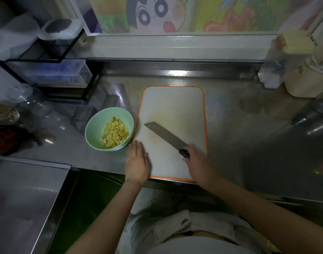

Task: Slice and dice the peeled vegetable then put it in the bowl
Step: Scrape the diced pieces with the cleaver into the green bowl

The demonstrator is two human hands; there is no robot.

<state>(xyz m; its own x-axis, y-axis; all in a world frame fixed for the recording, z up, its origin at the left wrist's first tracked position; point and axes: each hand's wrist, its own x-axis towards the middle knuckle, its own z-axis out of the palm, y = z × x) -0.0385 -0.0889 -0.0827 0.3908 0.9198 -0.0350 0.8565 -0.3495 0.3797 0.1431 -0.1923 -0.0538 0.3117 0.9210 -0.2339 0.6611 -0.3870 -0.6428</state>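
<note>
**A:** Where to look for the diced yellow vegetable pieces (115,132)?

**B:** Inside the pale green round bowl (96,123), heaped towards its right side. Just left of the white rectangular plastic cutting board with the orange rim (173,107), almost touching that left edge. No sign of any piece on the board itself, only faint stains.

**A:** And the right hand (197,163)?

**B:** Curled round the dark handle of the grey steel broad-bladed knife (164,134), over the board's near right part, with the blade laid low across the board's middle and the tip pointing towards the bowl. Hard to tell whether resting on the board or just above it.

**A:** The left hand (137,160)?

**B:** Flat, fingers straight and together, gripping nothing, at the board's near left edge, just beside the bowl. Slightly blurred.

**A:** Which step, then?

**B:** Judging by all that: cutting finished, transfer into the bowl seemingly done too. Close to the end of the task.

**A:** Next?

**B:** Probably only to lay the knife flat on the board, edge turned away from the left hand, and release the handle. Perhaps first to check blade and board for stray bits and sweep them over the left edge into the bowl. Worth minding the bowl, so near the board on the dull steel surface (239,134): easy to nudge.
</note>
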